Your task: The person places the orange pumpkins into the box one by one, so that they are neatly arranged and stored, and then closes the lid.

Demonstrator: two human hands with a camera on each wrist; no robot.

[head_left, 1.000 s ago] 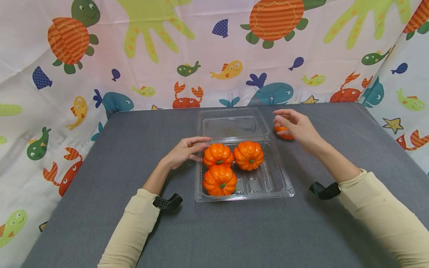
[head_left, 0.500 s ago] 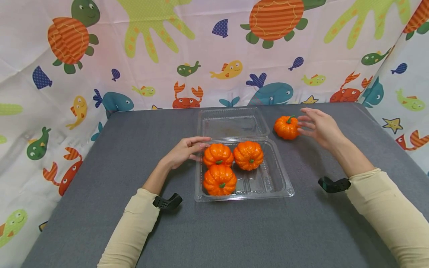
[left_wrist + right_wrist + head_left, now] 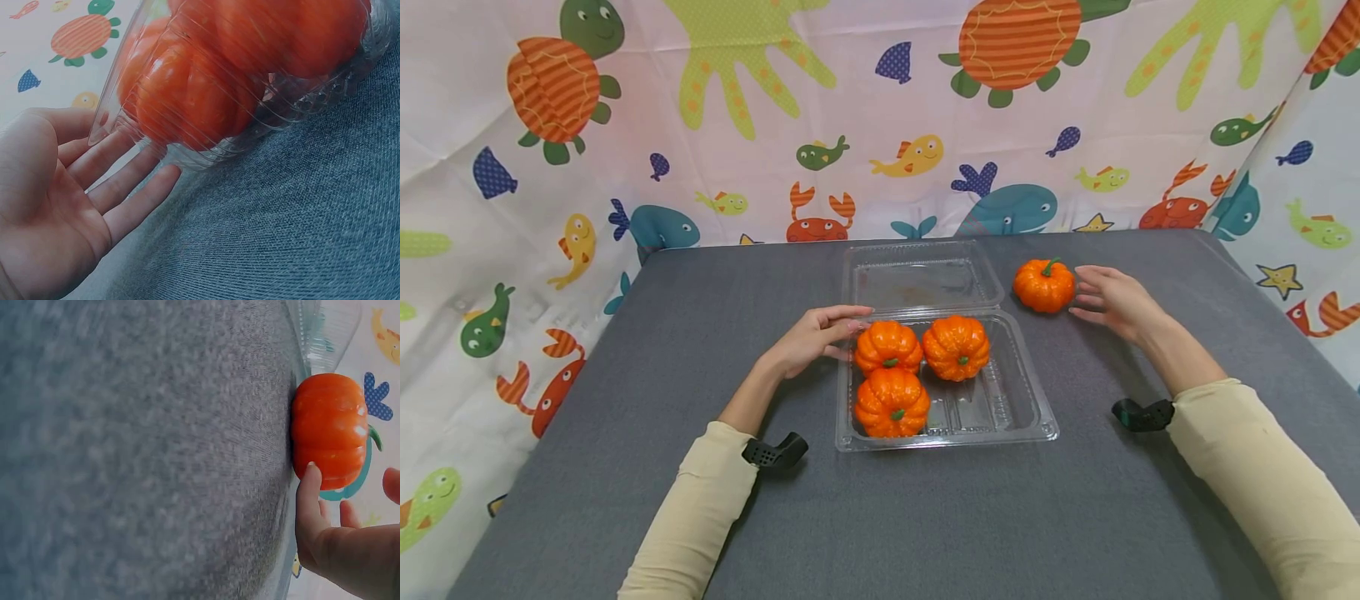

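Observation:
A clear plastic clamshell box (image 3: 1033,417) lies with its lid folded back, three small orange pumpkins (image 3: 957,348) in its base. At its left wall is my left hand (image 3: 811,340); in the left wrist view the extended fingers (image 3: 122,181) reach the wall, while the thumb is partly out of sight. A fourth pumpkin (image 3: 1044,286) with a green stem stands upright on the table, right of the lid. My right hand (image 3: 1116,304) is just right of that pumpkin, fingers pointing toward it and holding nothing. Whether a fingertip touches it, I cannot tell.
The grey cloth-covered table (image 3: 940,525) reaches back to a printed curtain (image 3: 760,183) with sea animals. The lid (image 3: 921,275) lies flat behind the box base. Dark camera mounts (image 3: 1142,414) sit at both wrists.
My right hand has moved right, off the loose pumpkin, uncovering it, then slightly down beside it. The left hand, the box and the pumpkins inside have stayed in place.

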